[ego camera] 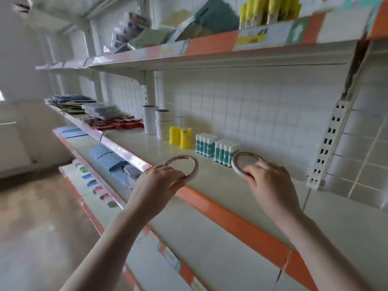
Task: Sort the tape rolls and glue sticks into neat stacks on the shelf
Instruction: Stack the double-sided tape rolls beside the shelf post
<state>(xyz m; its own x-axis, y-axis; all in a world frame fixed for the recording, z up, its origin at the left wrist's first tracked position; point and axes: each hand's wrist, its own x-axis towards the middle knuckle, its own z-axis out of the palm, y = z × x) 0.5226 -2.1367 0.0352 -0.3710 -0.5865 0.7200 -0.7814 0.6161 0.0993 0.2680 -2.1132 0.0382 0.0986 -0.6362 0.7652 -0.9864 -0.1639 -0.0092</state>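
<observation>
The two tape stacks at the back left stand tall and narrow; bump them while adding a roll and, by the look of it, they topple. Yellow glue sticks sit just right of them, then two rows of white glue sticks.

Your left hand pinches a thin tape roll at its near edge, over the shelf front. A light grip like that could let it slip off the orange lip.

Your right hand curls round a second tape roll, right beside the white sticks. Swing it left carelessly and you likely knock that row over.
</observation>
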